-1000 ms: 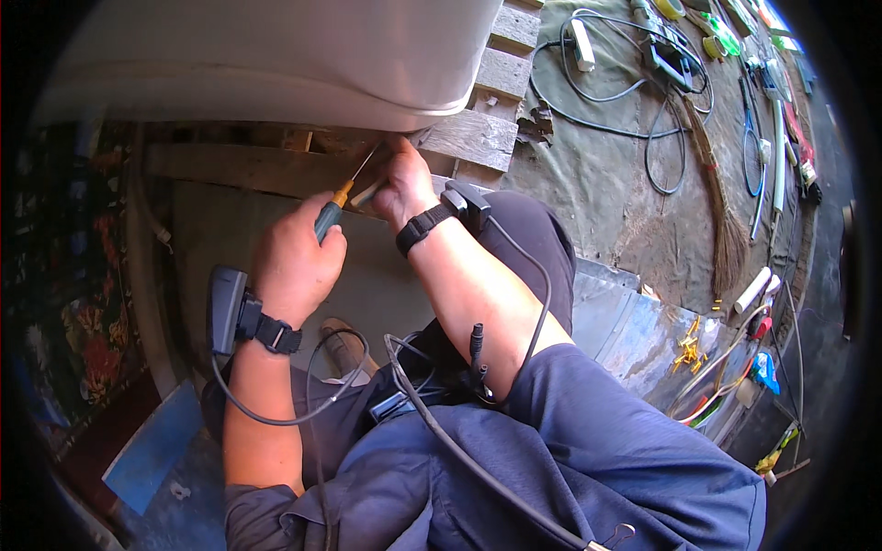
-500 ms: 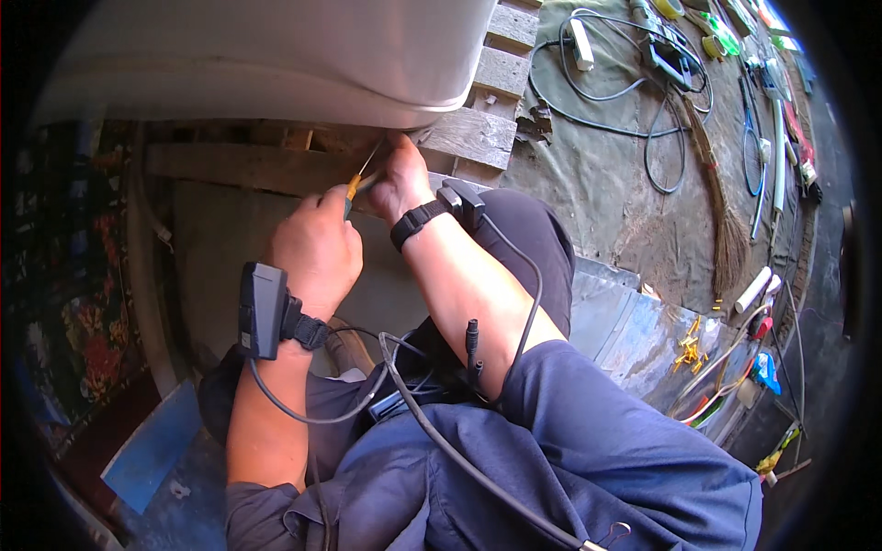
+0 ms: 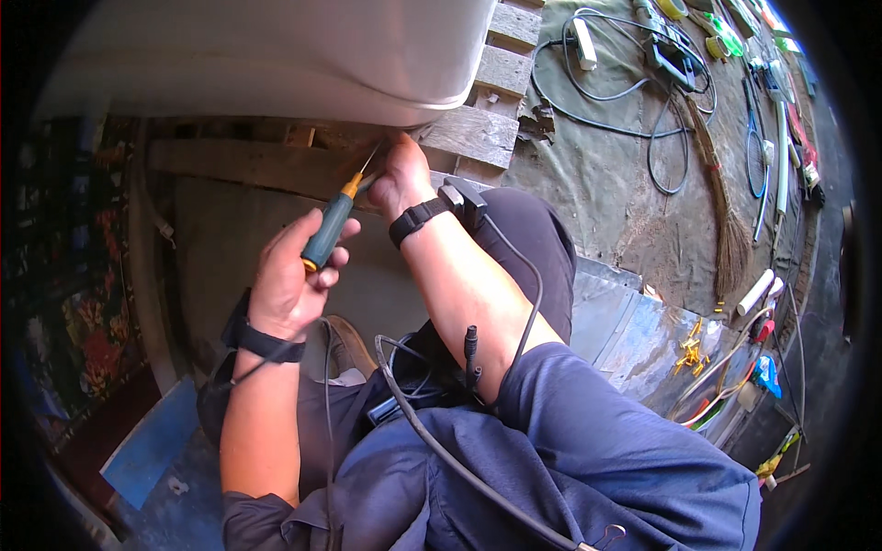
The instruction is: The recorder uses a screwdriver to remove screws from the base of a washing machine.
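My left hand (image 3: 299, 266) is turned palm up, its fingers closed round the grey-green and yellow handle of a screwdriver (image 3: 331, 225). The thin shaft slants up and right, and its tip goes into the shadow under the rim of a big white tub (image 3: 303, 55). Beside that tip, my right hand (image 3: 401, 176) reaches in below the rim with its fingers curled. What those fingers hold is hidden; a pale rod-like piece shows at the palm's left side. Behind both hands runs the wooden pallet (image 3: 469, 136) that bears the tub.
Black cables (image 3: 441, 441) hang across my lap from the wrist devices. To the right lie a power strip (image 3: 582, 46), a corded power tool (image 3: 675, 60), a straw broom (image 3: 726, 230) and scattered yellow pieces (image 3: 694, 349). A blue panel (image 3: 152, 450) lies at lower left.
My left hand has rolled over from back-up to palm-up and dropped slightly, uncovering the screwdriver's handle. The right hand stays almost where it was.
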Motion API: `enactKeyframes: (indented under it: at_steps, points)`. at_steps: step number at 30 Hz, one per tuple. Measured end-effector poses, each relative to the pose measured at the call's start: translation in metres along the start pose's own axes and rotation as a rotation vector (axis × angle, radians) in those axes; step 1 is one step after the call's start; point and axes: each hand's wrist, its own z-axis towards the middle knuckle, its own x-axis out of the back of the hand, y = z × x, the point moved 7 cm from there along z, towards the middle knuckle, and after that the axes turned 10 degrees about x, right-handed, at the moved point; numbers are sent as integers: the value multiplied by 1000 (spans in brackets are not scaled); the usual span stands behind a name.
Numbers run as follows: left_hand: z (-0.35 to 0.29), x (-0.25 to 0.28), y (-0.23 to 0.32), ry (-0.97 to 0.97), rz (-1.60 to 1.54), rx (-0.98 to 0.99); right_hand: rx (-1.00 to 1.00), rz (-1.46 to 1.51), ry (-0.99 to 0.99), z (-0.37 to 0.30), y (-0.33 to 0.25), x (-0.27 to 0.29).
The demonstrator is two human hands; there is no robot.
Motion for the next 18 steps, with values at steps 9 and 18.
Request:
enactKeyframes:
  at_steps: [9, 18]
  points:
    - [6, -7, 45, 265, 807, -397, -12, 30, -72, -9, 0, -11]
    - [10, -5, -1, 46, 110, 1, -7, 39, -28, -2, -4, -2]
